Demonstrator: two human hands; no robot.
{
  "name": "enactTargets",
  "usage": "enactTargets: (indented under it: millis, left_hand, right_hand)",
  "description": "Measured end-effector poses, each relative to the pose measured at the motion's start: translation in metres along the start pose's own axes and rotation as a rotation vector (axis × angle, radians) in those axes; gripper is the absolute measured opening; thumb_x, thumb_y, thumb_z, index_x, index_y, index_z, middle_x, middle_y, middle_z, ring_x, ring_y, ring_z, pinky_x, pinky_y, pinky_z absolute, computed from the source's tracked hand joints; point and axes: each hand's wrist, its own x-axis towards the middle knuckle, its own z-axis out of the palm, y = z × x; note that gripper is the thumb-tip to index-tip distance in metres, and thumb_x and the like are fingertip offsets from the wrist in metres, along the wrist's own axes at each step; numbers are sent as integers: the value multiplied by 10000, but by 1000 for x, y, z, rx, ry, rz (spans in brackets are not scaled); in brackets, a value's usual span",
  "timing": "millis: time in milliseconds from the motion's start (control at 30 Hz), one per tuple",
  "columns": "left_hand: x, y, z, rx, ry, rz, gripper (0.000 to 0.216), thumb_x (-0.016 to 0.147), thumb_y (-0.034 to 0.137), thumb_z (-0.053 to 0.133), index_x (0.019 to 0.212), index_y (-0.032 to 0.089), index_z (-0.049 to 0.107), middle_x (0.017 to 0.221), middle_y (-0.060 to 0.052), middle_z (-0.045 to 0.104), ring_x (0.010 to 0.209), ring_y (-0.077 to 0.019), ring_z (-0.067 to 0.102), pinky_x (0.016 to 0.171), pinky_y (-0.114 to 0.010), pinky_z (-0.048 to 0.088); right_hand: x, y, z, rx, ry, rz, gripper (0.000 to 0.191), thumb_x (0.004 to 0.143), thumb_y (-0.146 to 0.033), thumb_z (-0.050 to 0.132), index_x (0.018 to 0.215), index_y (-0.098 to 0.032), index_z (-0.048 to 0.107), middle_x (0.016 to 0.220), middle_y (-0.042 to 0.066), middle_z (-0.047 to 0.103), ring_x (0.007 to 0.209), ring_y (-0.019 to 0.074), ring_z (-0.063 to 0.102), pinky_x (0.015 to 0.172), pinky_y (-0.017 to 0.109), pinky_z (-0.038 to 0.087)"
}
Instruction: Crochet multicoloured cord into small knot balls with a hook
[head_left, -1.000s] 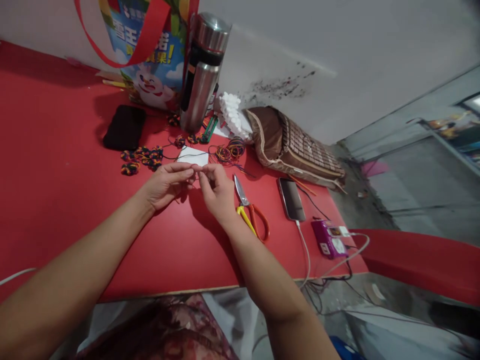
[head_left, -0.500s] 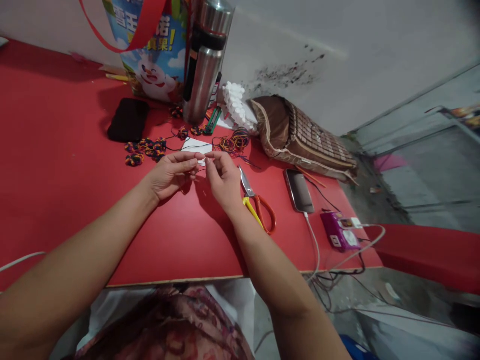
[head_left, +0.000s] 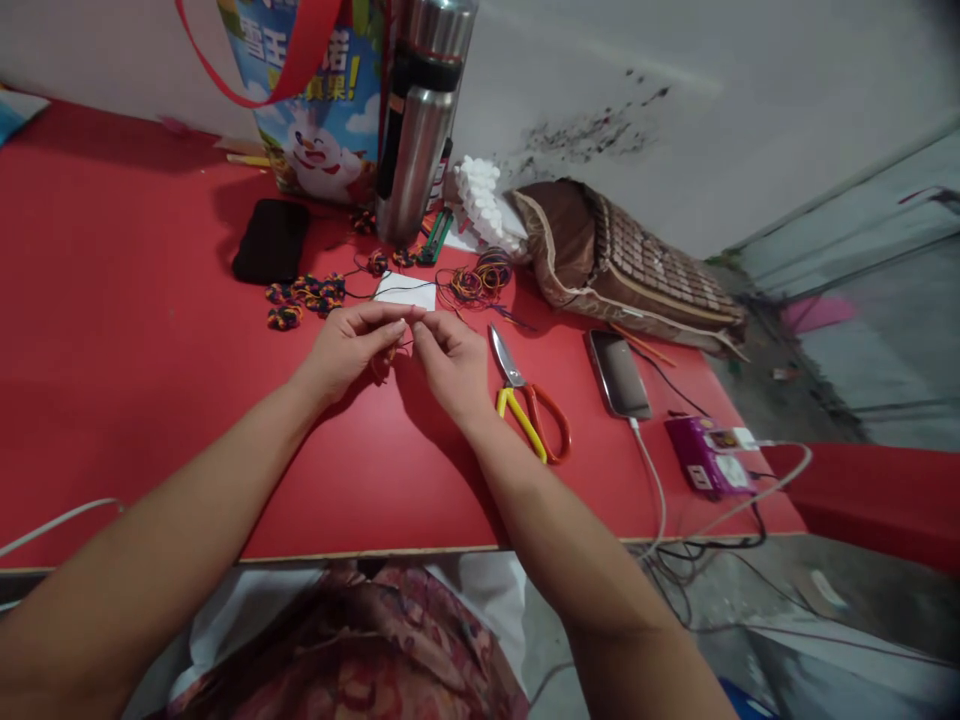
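My left hand (head_left: 346,350) and my right hand (head_left: 454,368) meet fingertip to fingertip above the red table. Both are closed in a pinch on a thin dark cord (head_left: 406,345), whose exact path between the fingers is hidden. Below the left fingers hangs a small orange-and-dark bit of cord (head_left: 384,362). Just beyond the hands lie a white card (head_left: 405,290) and a loose tangle of multicoloured cord (head_left: 476,280). Knotted cord clusters (head_left: 315,293) rest at the left. Scissors (head_left: 517,385) with yellow and orange handles lie right of my right hand.
A black pouch-like object (head_left: 271,240), a printed bag (head_left: 322,130) and a steel thermos (head_left: 420,130) stand toward the wall. At the right are a brown cushion (head_left: 630,250), a charging phone (head_left: 617,373) and a purple power box (head_left: 709,455) with cables. The table's front edge (head_left: 375,553) runs nearby.
The whole view has shifted slightly, so objects sit further right. My hands stay together, and the left fingers have closed in a little nearer the right ones.
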Motion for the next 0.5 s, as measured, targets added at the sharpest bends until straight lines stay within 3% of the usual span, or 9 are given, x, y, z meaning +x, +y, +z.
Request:
enactTargets:
  millis: [167, 300, 500]
  left_hand:
    - [-1, -1, 5, 21, 42, 29, 254, 745, 182, 893, 996, 188, 926, 690, -3, 717, 451, -97, 568, 404, -222, 487]
    - [1, -4, 7, 19, 45, 44, 263, 741, 144, 883, 992, 206, 932, 660, 14, 675, 474, -97, 554, 416, -222, 491]
    - [3, -6, 4, -98, 52, -88, 293, 740, 212, 934, 1032, 207, 917, 677, 10, 696, 459, -96, 551, 395, -218, 463]
  right_hand:
    - [0, 2, 2, 107, -24, 55, 214, 1015, -432, 623, 975, -251, 731, 707, -23, 581, 721, 176, 595, 652, 314, 459]
    - [1, 2, 2, 134, -60, 83, 230, 1020, -447, 647, 888, -262, 681, 722, -13, 604, 737, 182, 623, 639, 309, 475]
    - [1, 1, -2, 153, -75, 119, 270, 1025, -479, 674, 906, -243, 726, 700, -16, 631, 699, 167, 634, 612, 291, 481]
